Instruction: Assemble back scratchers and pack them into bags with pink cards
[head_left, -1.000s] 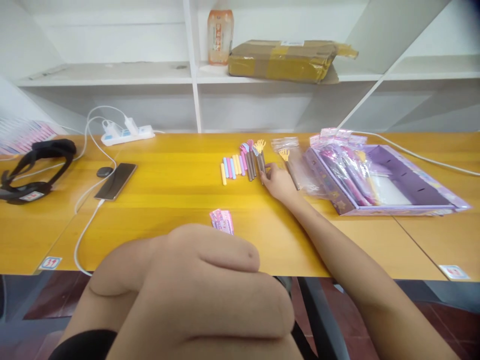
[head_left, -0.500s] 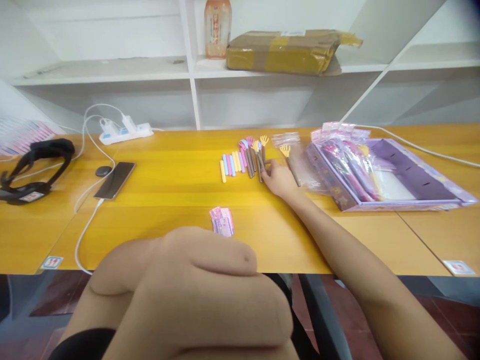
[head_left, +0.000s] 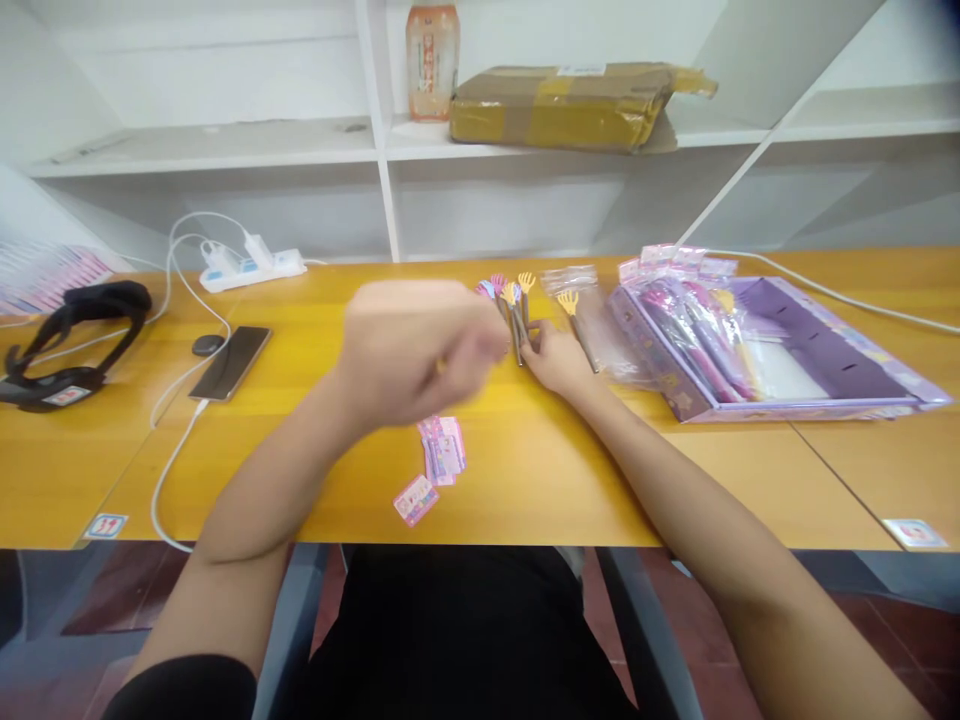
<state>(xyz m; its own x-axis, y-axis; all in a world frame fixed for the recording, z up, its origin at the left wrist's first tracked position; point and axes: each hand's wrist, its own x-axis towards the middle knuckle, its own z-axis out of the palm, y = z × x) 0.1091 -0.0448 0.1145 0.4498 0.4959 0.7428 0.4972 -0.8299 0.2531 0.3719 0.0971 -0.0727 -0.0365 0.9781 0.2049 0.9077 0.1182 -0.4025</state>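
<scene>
My left hand (head_left: 420,350) is raised over the middle of the table, curled and blurred by motion, so I cannot tell whether its fingers hold anything. Beyond it my right hand (head_left: 553,355) rests on the table, fingers bent against the metal handle of a back scratcher (head_left: 517,335). This one lies in a small cluster of back scratchers with yellow, pink and blue claws. A separate yellow-clawed back scratcher (head_left: 581,330) lies just right of that hand. Small pink printed cards (head_left: 444,450) lie nearer me, with a single card (head_left: 415,499) beside them.
Clear plastic bags (head_left: 611,335) lie beside a purple box (head_left: 814,408) holding bagged back scratchers. At left are a phone (head_left: 231,362), a white power strip (head_left: 253,267) with cables, and a black strap device (head_left: 75,340). A taped carton (head_left: 562,110) and a bottle (head_left: 433,65) stand on the shelf.
My left hand has moved forward, away from the camera and over the table, now covering the row of pastel sticks. The single card has come into view. My right hand has stayed put.
</scene>
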